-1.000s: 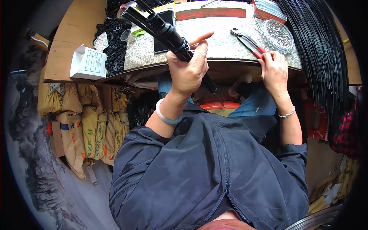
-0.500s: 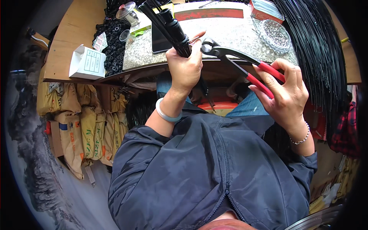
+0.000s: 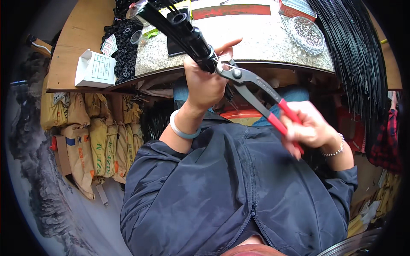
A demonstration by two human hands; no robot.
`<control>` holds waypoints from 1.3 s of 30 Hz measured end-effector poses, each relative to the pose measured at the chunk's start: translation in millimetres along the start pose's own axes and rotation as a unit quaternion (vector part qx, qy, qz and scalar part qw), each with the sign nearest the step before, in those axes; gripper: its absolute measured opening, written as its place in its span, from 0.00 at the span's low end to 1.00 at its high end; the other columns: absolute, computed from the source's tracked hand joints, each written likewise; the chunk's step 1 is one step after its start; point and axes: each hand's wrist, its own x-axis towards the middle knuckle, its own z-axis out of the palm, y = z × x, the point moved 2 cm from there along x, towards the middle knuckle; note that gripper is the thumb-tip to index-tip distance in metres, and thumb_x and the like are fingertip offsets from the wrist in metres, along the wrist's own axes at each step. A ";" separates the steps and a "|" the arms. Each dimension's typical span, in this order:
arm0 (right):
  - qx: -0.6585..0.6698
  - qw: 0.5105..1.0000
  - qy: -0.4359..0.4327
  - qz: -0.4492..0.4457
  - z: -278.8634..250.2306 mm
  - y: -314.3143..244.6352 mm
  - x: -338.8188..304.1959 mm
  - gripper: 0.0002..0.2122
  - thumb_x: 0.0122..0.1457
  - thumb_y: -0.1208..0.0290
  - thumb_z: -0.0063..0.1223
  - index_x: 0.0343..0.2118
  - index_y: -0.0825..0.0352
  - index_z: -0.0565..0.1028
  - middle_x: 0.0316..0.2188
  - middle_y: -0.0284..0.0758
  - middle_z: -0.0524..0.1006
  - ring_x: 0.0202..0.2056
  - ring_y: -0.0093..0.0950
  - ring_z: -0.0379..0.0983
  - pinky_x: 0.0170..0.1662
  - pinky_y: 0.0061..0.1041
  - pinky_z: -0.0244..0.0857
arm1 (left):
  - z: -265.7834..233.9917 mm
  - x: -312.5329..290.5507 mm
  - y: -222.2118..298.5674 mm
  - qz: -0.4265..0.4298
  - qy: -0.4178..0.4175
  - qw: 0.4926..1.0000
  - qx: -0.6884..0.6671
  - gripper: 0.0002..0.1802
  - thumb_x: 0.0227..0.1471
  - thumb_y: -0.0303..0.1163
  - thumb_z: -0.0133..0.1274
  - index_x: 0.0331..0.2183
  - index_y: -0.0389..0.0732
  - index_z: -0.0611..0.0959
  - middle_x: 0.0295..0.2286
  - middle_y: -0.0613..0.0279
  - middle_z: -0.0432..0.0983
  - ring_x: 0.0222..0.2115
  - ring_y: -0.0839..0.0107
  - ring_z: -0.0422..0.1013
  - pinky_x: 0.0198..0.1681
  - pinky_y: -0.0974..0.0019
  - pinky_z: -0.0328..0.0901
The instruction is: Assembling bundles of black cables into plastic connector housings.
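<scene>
My left hand (image 3: 206, 85) is wrapped round a bundle of black rods and a ringed black tube, which looks like an umbrella frame (image 3: 183, 36). It tilts up and away to the left over the table edge. A thin silvery wire (image 3: 222, 56) shows at the ringed end by my thumb. My right hand (image 3: 305, 124) is closed round the red handles of a pair of pincers (image 3: 258, 96). The dark jaws meet the wire beside my left hand. What exactly the jaws grip is too small to tell.
On the speckled tabletop (image 3: 256, 47) are a dark flat device (image 3: 176, 45), a glass dish of small metal bits (image 3: 306, 36) and a red-sided box (image 3: 294, 7). Black rods (image 3: 346, 51) hang over the right edge. A white carton (image 3: 95, 69) and black ring parts (image 3: 126, 55) lie left.
The pincers have moved left and their jaws have come onto the wire. My right hand has dropped lower and closed round the handles. The black bundle has tipped toward me.
</scene>
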 end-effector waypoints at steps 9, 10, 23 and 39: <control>-0.576 0.696 0.223 -0.365 0.2 -10.8 8.9 0.22 0.44 0.86 0.50 0.45 0.75 0.63 0.27 0.45 0.72 0.26 0.34 0.72 0.28 0.28 0.66 | 1.6 -1.7 8.9 -0.057 0.009 0.998 -0.013 0.10 0.49 0.20 0.48 0.36 0.29 0.79 0.14 0.76 0.63 0.15 0.89 0.55 0.17 0.81 0.50; -0.340 0.913 0.137 -0.177 -0.2 -14.8 7.1 0.21 0.42 0.85 0.53 0.43 0.75 0.63 0.22 0.43 0.72 0.20 0.30 0.71 0.23 0.25 0.64 | 0.8 -2.3 5.6 0.015 -0.033 0.999 0.010 0.13 0.50 0.23 0.49 0.39 0.28 0.77 0.17 0.72 0.65 0.17 0.88 0.58 0.18 0.82 0.53; -0.009 0.984 -0.139 0.112 6.3 -5.8 16.4 0.27 0.42 0.78 0.58 0.46 0.71 0.58 0.20 0.37 0.73 0.20 0.23 0.73 0.22 0.19 0.66 | 2.4 -7.6 9.4 0.003 -0.006 0.998 0.065 0.12 0.50 0.20 0.48 0.38 0.30 0.78 0.14 0.77 0.61 0.14 0.89 0.55 0.16 0.81 0.50; -0.411 0.883 0.110 -0.200 -4.0 0.7 17.0 0.23 0.60 0.72 0.38 0.58 0.66 0.52 0.43 0.37 0.69 0.39 0.27 0.65 0.47 0.26 0.58 | 3.2 -9.1 -3.5 -0.026 0.018 0.999 0.037 0.11 0.49 0.20 0.49 0.37 0.31 0.79 0.13 0.74 0.64 0.12 0.88 0.56 0.13 0.82 0.49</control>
